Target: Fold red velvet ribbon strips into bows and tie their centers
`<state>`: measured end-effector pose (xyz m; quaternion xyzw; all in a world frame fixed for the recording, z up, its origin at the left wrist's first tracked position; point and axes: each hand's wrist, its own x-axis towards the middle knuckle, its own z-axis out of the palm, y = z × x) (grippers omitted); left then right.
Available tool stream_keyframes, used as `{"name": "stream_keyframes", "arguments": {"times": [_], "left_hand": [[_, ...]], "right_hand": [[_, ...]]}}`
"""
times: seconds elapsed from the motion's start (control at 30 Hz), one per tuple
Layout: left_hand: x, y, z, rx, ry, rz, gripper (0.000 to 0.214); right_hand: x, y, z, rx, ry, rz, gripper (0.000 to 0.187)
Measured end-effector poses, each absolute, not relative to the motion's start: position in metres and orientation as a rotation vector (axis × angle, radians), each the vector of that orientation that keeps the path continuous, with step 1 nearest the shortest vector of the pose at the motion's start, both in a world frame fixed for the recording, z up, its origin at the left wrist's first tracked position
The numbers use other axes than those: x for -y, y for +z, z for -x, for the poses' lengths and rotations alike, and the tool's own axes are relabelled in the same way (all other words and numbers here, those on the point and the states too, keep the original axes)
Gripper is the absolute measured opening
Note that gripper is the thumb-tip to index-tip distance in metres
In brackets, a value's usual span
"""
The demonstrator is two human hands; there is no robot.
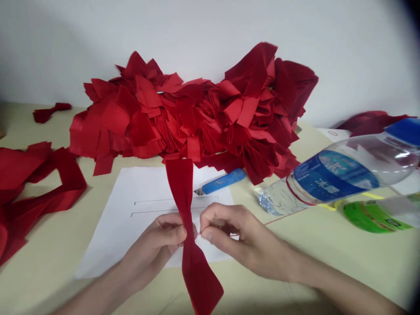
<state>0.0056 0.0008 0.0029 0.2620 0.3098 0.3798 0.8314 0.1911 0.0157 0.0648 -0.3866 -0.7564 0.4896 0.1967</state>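
Note:
A long red fabric strip (180, 188) hangs vertically, gathered into a narrow waist between my hands, with its lower end flaring toward the table. My left hand (160, 238) pinches the waist from the left. My right hand (236, 240) meets it from the right, with thumb and fingertips closed at the gathered edge. A thin pale thread may lie there, but it is too small to be sure. Part of the waist is hidden by my fingers. Beneath my hands lies a white paper sheet (108, 236) with thin drawn lines.
A large heap of cut red fabric strips (183, 113) lies against the white wall. Loose red strips (36, 183) lie at left. A blue utility knife (223, 181) rests on the paper's far edge. A water bottle (337, 175) and green tape roll (370, 216) are at right.

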Motion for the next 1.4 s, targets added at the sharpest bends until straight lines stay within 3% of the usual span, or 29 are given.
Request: {"name": "stream_keyframes", "arguments": {"times": [1.4], "left_hand": [[0.004,0.008,-0.006,-1.111,1.035,-1.002,0.009]], "right_hand": [[-0.013,0.049,-0.177,1.831,1.495,1.23,0.011]]}}
